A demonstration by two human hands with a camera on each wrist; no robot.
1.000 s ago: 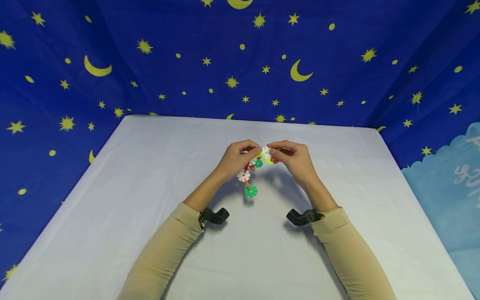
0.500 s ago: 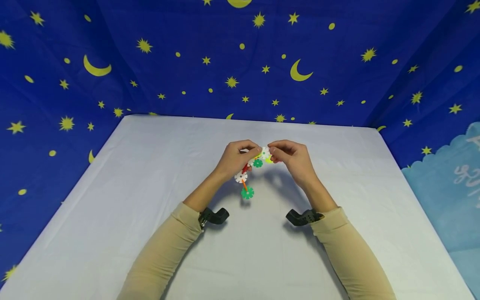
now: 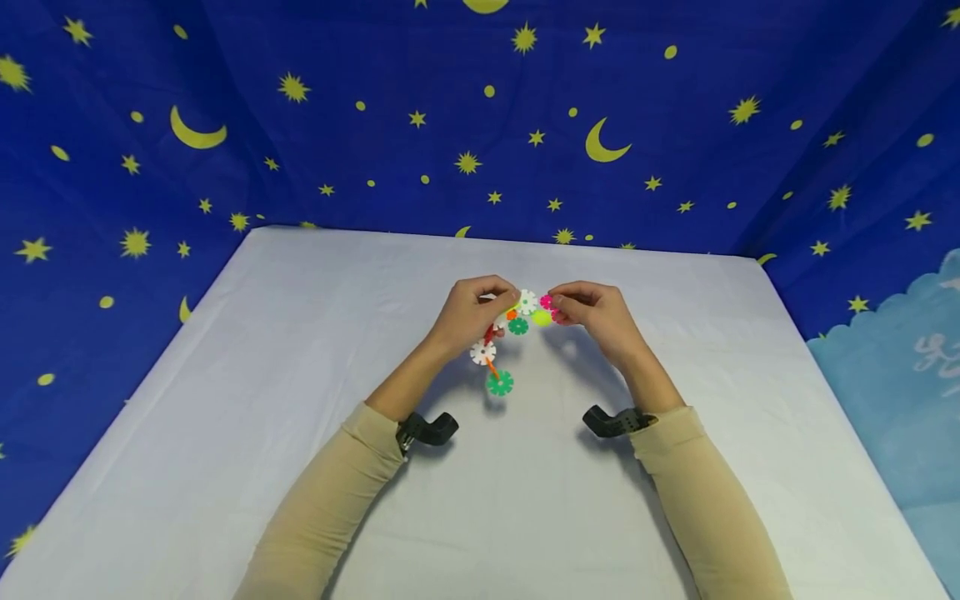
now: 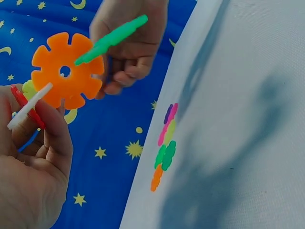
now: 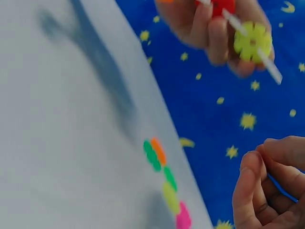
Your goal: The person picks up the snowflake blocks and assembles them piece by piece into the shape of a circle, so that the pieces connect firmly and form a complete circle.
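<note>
My left hand (image 3: 471,315) grips a chain of slotted snowflake discs near its middle. From it hang a white disc (image 3: 483,353), an orange disc (image 4: 51,57) seen edge-on from the head, and a green disc (image 3: 500,383) at the lower end. A red disc (image 5: 224,6) is at the left fingers in the right wrist view, with a yellow disc (image 5: 244,42) beyond it. At the chain's upper end a white disc (image 3: 528,302) sticks out toward my right hand (image 3: 600,317). That hand is apart from the chain, fingers loosely bent, thumb close to the fingertips, nothing visible between them.
Behind the hands, a row of loose discs lies on the white table (image 3: 480,508): orange, green (image 3: 518,326), yellow-green (image 3: 542,317), pink (image 3: 547,302) and purple. Blue star-and-moon cloth (image 3: 420,83) hangs at the back and sides. Black wrist cameras (image 3: 431,428) stick out inward.
My right hand has let go of the white end disc and drawn back slightly to the right, uncovering pink discs on the table. The left hand keeps its hold; the hanging chain sways slightly.
</note>
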